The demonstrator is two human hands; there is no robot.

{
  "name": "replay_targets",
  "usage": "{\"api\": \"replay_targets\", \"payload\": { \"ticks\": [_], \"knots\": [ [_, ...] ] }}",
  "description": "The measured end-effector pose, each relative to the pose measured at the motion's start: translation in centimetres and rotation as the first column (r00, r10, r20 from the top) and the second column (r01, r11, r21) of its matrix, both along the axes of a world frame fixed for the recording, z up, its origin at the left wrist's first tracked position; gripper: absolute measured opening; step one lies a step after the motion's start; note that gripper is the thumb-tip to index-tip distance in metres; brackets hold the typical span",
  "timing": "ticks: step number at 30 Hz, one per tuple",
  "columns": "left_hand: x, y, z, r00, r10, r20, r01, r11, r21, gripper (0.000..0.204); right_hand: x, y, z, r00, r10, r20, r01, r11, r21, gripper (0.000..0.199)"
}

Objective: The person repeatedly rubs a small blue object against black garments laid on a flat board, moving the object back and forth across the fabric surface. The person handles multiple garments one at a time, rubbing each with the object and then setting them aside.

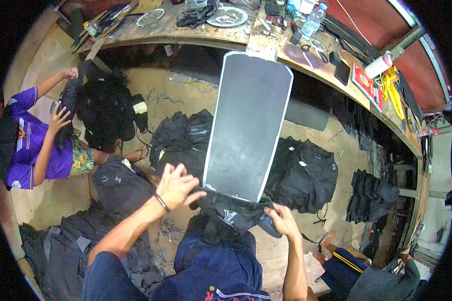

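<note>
Left arm: rising bare from the lower left, wearing a dark wristband.
Left hand: fingers spreading, gripping at the left of the grey board's lower end.
Right arm: reaching up from the bottom edge.
Right hand: fingers curling, clutching just right of the board's lower end.

A: How many boards and garments are in hand?
B: One grey board, and one black garment pulled over its end at six o'clock.

A: How many people?
B: Two others: one at nine o'clock, one at five o'clock.

A: On the bench?
B: Two metal plates and one plastic bottle at twelve o'clock.
</note>
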State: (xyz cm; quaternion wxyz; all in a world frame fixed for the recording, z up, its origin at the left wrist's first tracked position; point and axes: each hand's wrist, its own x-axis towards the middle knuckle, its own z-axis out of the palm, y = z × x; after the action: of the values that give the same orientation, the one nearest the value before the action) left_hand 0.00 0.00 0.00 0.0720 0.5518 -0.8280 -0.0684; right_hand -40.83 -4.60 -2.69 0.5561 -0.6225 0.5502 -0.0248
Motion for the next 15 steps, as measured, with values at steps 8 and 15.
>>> {"api": "replay_targets", "payload": {
  "ticks": [8,15],
  "knots": [
    [-0.6,-4.9,-5.3,0.979,0.14,-0.151,-0.18,0.937,-0.3,0.057,3.8,-2.3,2.1,0.976,0.016,-0.218,-0.043,0.992,-0.122,0.058],
    [-2.2,-8.7,-4.1,0.949,0.154,-0.275,-0.25,0.901,-0.356,0.06,10.5,4.9,5.6,0.984,-0.154,-0.093,0.137,0.977,-0.166,0.068]
  ]
}}
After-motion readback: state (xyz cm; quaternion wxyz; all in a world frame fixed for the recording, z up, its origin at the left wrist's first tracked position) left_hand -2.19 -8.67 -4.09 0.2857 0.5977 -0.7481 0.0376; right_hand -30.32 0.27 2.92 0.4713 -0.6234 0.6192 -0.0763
